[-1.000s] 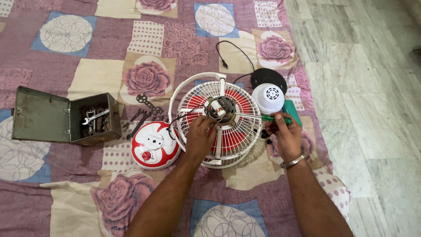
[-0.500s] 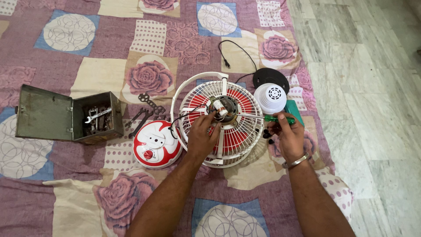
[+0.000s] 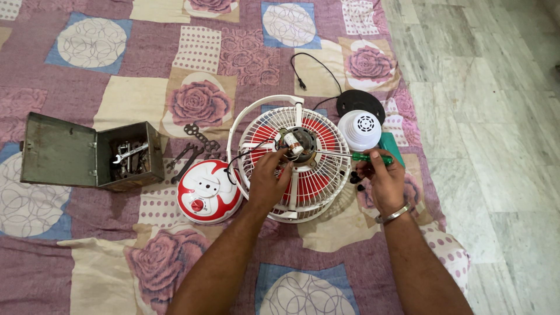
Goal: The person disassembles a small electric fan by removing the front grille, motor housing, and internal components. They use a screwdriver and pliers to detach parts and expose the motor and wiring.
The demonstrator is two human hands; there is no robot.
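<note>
Patchwork quilt (image 3: 116, 105) is covering the floor, marble tiles (image 3: 496, 116) running alongside on the right. Person is kneeling over a dismantled table fan (image 3: 291, 157), grille facing up in the middle of the quilt, red blades showing through.

Left hand (image 3: 265, 178) is resting on the grille, fingers curled and pinching at the black wires just beside the motor (image 3: 294, 142); can't tell how firmly it is gripping them. Right hand (image 3: 379, 178) is closed around the green handle of a screwdriver (image 3: 350, 156), shaft lying nearly flat, tip pointing into the motor hub.

Risks as I'm reading them:
- Shaft is coming in at a shallow angle, so the tip is likely to cam out of the screw and skid into the windings or the left fingertips sitting right next to it.
- Pinched wires are looking thin; pulling on them could tear a joint.
- Small black bits (image 3: 354, 178) are lying loose on the quilt by the right hand, easy to lose in the pattern.
- Power cord (image 3: 315, 70) is trailing away unplugged, plug lying on the quilt, so no shock concern.

Also lying around: white rear motor cover (image 3: 360, 129), red-and-white front cap (image 3: 208, 191), open metal toolbox (image 3: 87, 157), spanners (image 3: 195, 149) between box and fan.
</note>
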